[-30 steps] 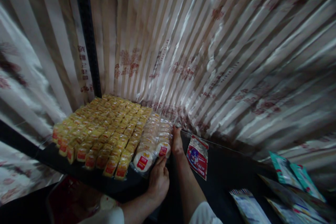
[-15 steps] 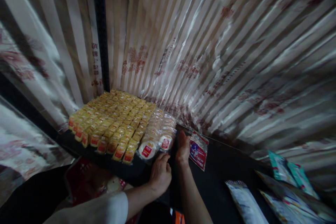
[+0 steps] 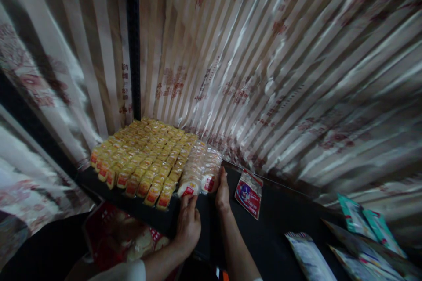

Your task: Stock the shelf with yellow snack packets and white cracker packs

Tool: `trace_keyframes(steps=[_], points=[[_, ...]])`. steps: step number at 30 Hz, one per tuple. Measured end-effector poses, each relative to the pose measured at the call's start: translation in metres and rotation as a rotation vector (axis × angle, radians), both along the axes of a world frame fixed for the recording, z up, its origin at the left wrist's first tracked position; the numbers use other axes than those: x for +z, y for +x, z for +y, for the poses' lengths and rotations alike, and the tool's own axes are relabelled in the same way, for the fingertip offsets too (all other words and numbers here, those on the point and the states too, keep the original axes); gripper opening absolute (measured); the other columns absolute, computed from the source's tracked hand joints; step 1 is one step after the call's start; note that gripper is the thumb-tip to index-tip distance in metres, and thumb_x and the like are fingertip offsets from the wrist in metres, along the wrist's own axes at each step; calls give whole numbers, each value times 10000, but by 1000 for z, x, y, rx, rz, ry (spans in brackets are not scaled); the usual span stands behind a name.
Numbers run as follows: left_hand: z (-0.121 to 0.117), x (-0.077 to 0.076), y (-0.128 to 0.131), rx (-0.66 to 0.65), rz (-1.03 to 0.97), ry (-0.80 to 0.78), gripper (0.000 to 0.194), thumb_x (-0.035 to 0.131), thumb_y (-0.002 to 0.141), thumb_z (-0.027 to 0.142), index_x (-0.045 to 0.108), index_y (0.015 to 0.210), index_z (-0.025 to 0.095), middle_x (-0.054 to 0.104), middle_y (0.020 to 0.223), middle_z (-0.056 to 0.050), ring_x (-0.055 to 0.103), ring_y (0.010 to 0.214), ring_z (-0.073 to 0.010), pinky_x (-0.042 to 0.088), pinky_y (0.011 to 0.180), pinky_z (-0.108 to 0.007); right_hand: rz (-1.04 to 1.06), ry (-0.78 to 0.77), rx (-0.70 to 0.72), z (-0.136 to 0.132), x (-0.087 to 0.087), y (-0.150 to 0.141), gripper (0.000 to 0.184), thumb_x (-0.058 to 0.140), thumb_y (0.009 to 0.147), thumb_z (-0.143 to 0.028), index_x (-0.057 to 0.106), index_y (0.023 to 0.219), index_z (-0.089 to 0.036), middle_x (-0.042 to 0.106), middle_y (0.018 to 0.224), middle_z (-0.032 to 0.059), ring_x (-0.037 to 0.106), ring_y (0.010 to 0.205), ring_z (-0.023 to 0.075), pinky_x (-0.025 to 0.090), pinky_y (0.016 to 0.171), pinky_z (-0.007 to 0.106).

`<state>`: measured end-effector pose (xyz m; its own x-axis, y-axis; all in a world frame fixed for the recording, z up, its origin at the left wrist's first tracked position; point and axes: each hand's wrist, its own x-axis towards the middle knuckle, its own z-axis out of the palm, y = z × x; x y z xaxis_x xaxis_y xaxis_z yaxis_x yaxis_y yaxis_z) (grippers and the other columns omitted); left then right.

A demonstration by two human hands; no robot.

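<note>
My left hand [image 3: 189,223] has its fingers stretched forward, the tips against the front of a row of round white wrapped cakes [image 3: 189,188] with red labels. Along the outer side of the second white row [image 3: 209,180], my right hand [image 3: 223,191] lies with straight fingers, palm turned toward the packets. Neither hand grips anything that I can see. Left of the white rows stand several tight rows of yellow wrapped cakes [image 3: 145,153], orange-red labels on their fronts. All of them rest on a black shelf [image 3: 201,215].
A red and purple packet [image 3: 249,193] lies right of my right hand. Farther right are a long pale packet [image 3: 310,254] and teal packets [image 3: 354,213]. Patterned sheeting [image 3: 224,52] hangs behind; a dark post [image 3: 132,44] stands at the corner. Below is a red basket [image 3: 94,237] holding wrapped items.
My left hand has moved left and forward onto the front of the white row. The right hand has shifted left against the outer white row. The view has tilted slightly.
</note>
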<state>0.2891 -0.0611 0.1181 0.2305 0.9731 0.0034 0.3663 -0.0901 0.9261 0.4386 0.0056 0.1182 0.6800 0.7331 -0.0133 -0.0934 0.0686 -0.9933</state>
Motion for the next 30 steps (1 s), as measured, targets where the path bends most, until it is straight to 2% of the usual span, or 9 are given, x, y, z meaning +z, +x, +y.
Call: trace_keyframes(steps=[3,6,7,9,12,15,21,25,30], points=[[-3,-6,-4,12,-81,16,520,368,768,52,556,1248,113,495,1320,-131,444,1265,-202,330,1101,-353,-255,-120,-94,-4,9,6,786,312,815,-680,388,1388,-148,457,1406,122,422,1301,235,360,1063,409],[-6,-10,-9,25,-124,1,524,361,766,53,548,1254,106,496,1315,-135,456,1254,-200,343,1095,-353,-762,-194,-185,5,33,6,773,219,861,-631,431,1356,-77,403,1439,153,307,1366,251,197,1139,432],[-6,-11,-9,34,-135,-9,525,360,768,54,546,1256,107,495,1316,-134,458,1253,-199,342,1096,-354,-929,-207,-138,11,43,4,745,178,884,-594,458,1337,-73,412,1435,146,288,1375,241,167,1146,427],[-7,-12,-9,56,-158,-31,523,362,774,59,542,1262,113,482,1331,-133,456,1258,-202,336,1101,-358,-1189,-293,92,29,61,-5,633,153,929,-492,503,1313,-130,465,1408,88,241,1394,212,120,1154,415],[-6,-12,-9,72,-178,-75,501,375,786,76,551,1254,101,458,1354,-151,445,1269,-227,345,1095,-373,-1420,-527,378,57,78,-23,527,193,952,-383,493,1325,-163,476,1403,57,188,1413,224,54,1148,438],[-3,-9,-10,37,-210,-96,508,376,786,71,545,1264,101,452,1357,-155,455,1262,-225,359,1086,-362,-1507,-665,504,73,81,-33,505,181,959,-330,478,1330,-159,469,1407,71,258,1390,223,-20,1136,466],[15,-3,-7,14,-167,-148,529,355,786,45,545,1270,146,447,1385,-104,415,1300,-184,300,1120,-336,-1461,-634,500,73,75,-30,512,147,966,-331,473,1323,-164,505,1374,91,415,1305,175,-77,1134,444],[21,-3,2,20,-115,-171,502,349,811,67,529,1279,95,430,1398,-140,404,1311,-199,306,1119,-347,-1450,-569,513,73,69,-25,517,165,963,-352,463,1329,-139,482,1391,108,406,1312,189,-1,1146,448],[21,-3,5,56,-80,-108,485,356,822,99,529,1273,60,462,1379,-158,390,1320,-229,305,1122,-388,-1440,-551,523,76,65,-18,552,177,959,-369,462,1337,-86,439,1423,116,290,1378,207,165,1135,356]])
